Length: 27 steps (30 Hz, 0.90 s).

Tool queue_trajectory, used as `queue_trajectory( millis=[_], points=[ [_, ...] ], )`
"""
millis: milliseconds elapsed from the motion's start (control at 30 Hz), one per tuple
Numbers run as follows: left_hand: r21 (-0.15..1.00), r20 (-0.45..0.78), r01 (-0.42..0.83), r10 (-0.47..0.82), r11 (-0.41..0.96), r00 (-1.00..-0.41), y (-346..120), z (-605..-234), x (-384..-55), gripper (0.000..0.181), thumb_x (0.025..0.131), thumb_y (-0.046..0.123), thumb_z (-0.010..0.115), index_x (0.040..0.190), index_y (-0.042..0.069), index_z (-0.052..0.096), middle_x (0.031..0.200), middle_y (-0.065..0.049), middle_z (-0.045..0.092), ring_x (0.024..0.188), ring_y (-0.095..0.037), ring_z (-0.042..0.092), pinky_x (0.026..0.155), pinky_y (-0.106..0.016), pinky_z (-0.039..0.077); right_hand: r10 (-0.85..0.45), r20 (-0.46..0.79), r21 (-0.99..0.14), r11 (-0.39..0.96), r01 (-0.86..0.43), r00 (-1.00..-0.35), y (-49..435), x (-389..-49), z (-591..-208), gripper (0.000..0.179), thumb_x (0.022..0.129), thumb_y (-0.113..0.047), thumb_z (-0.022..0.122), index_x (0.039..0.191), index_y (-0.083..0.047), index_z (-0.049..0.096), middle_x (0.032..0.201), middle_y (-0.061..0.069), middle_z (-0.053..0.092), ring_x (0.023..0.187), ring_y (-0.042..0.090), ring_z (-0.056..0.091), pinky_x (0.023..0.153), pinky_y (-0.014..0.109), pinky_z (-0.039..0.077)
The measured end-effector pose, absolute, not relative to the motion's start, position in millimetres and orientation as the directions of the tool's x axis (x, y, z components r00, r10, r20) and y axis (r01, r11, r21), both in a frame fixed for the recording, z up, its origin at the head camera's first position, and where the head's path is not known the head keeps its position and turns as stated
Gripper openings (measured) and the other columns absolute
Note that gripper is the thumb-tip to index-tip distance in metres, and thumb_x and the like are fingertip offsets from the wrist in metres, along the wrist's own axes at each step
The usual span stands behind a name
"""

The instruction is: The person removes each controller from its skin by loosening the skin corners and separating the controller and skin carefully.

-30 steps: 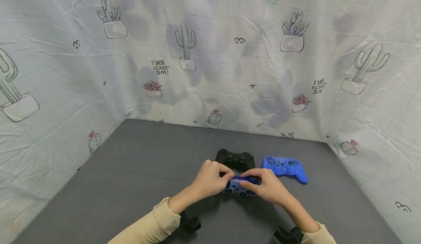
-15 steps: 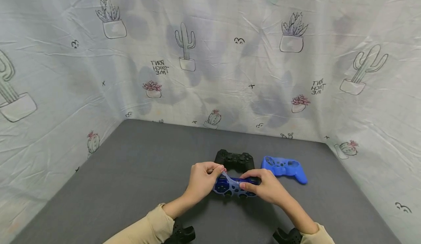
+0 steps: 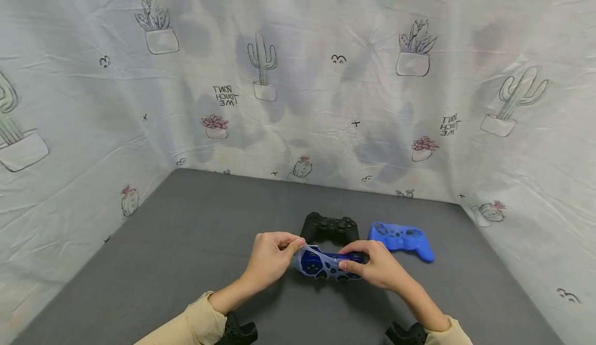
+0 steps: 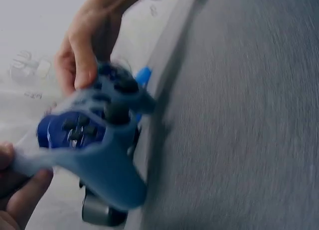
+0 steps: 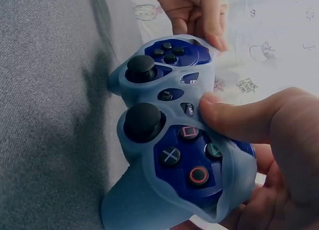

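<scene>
A dark blue game controller [image 5: 172, 177] sits inside a translucent pale blue silicone sleeve [image 5: 134, 195], raised over the table between both hands. My left hand [image 3: 270, 254] pinches the sleeve's edge between thumb and finger and stretches it outward at the controller's left shoulder; in the left wrist view the pulled flap [image 4: 35, 157] stands off the dark blue body. On the other side, my right hand [image 3: 377, 262] grips the controller, thumb on the front near the START button and fingers behind. Both thumbsticks poke through the sleeve. The right shoulder shows partly uncovered in the right wrist view.
A black game controller [image 3: 328, 224] lies on the grey table [image 3: 209, 215] just behind the hands. To its right lies a bright blue silicone controller sleeve [image 3: 404, 239]. A white curtain [image 3: 316, 96] printed with cacti surrounds the table's back and sides.
My left hand has moved left, drawing the sleeve's edge outward over the controller's left end, where more dark blue now shows. My right hand has stayed nearly in place on the controller.
</scene>
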<state>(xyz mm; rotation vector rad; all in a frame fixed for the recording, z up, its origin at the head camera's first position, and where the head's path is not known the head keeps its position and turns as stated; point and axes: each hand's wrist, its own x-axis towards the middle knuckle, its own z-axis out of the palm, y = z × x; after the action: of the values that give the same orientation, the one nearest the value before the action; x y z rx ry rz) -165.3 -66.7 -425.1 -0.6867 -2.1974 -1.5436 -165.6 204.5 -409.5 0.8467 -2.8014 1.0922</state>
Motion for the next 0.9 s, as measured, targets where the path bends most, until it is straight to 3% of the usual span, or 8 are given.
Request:
queue_trajectory(
  millis=[133,200,267,367,567,900],
  points=[
    [0.724,0.559,0.61,0.245,0.322,-0.792,-78.2,-427.1,-168.8,0.008,0.092,0.018,0.073,0.089,0.017,0.08,0.064,0.015,0.066,0.045,0.0,0.042,0.05,-0.021,0.039,-0.49,0.201,-0.631,0.597,-0.495,-0.848,202.6,-166.4,-409.2,0.022,0.089,-0.037,0.074,0.104,-0.021,0.075,0.095,-0.009,0.068,0.079,0.01,0.059,0.069,0.031,0.049],
    [0.71,0.551,0.618,0.28,0.337,-0.786,-83.7,-428.0,-170.1,0.008,0.092,0.02,0.072,0.089,0.017,0.08,0.054,0.017,0.056,0.042,0.002,0.029,0.048,-0.02,0.032,-0.497,0.198,-0.629,0.597,-0.498,-0.845,201.5,-166.9,-409.1,0.022,0.089,-0.038,0.074,0.104,-0.022,0.075,0.096,-0.01,0.068,0.081,0.01,0.059,0.071,0.032,0.049],
    [0.711,0.53,0.616,0.317,0.339,-0.786,-88.7,-428.6,-171.0,0.009,0.092,0.022,0.072,0.089,0.018,0.08,0.047,0.018,0.045,0.041,0.004,0.024,0.047,-0.02,0.026,-0.508,0.199,-0.626,0.592,-0.507,-0.838,200.7,-167.4,-409.3,0.022,0.089,-0.038,0.074,0.104,-0.023,0.075,0.097,-0.01,0.068,0.083,0.01,0.06,0.073,0.032,0.049],
    [0.709,0.512,0.627,0.375,0.323,-0.773,-94.4,-428.0,-172.2,0.011,0.093,0.023,0.07,0.09,0.018,0.079,0.046,0.018,0.038,0.041,0.005,0.023,0.045,-0.02,0.023,-0.515,0.2,-0.621,0.591,-0.514,-0.833,200.3,-168.1,-409.2,0.022,0.089,-0.039,0.073,0.104,-0.023,0.075,0.097,-0.012,0.068,0.084,0.009,0.06,0.074,0.033,0.05],
    [0.658,0.538,0.709,0.5,0.253,-0.678,-100.6,-425.5,-175.6,0.012,0.095,0.016,0.068,0.091,0.012,0.079,0.049,0.017,0.048,0.04,0.006,0.022,0.042,-0.018,0.027,-0.528,0.207,-0.626,0.575,-0.527,-0.823,202.2,-168.3,-408.5,0.022,0.089,-0.039,0.073,0.104,-0.023,0.075,0.096,-0.012,0.068,0.083,0.009,0.061,0.074,0.033,0.05],
    [0.573,0.444,0.787,0.72,0.23,-0.533,-100.8,-419.0,-182.2,0.015,0.097,0.011,0.065,0.093,0.011,0.079,0.046,0.02,0.036,0.037,0.009,0.02,0.04,-0.01,0.02,-0.524,0.219,-0.625,0.572,-0.531,-0.823,207.8,-163.3,-410.2,0.019,0.089,-0.038,0.074,0.103,-0.025,0.075,0.096,-0.013,0.069,0.082,0.009,0.061,0.071,0.031,0.05]
  ],
)
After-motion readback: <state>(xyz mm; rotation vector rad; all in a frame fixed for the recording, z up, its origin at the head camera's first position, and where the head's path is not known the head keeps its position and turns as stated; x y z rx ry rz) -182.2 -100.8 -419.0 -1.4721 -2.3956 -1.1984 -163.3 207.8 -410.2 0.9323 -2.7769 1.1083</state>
